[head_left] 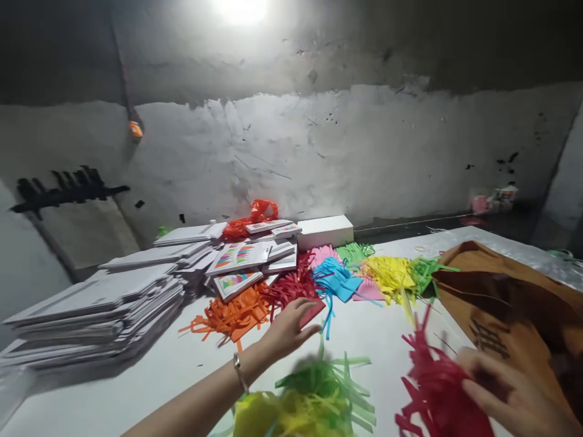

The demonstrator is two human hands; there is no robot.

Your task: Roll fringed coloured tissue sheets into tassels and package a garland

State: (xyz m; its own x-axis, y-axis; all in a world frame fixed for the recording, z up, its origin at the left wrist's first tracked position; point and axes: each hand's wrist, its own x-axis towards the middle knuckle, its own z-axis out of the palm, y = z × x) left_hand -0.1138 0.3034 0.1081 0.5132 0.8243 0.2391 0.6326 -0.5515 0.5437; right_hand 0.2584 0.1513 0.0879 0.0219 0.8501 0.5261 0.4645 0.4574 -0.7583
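Left hand (291, 328) stretched forward, loosely spread at dark red fringe (313, 312), right hand (505, 385) lower, gripping crimson fringe (444, 388)

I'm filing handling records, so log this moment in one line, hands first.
left hand: open at dark-red fringed pile | right hand: holding red fringed bundle | foreground: yellow-and-green fringes | far left: white stacks

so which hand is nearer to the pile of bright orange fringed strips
Left. The left hand is just right of the orange pile, at the dark red fringed heap; the right hand is much farther right, holding a crimson fringed bundle.
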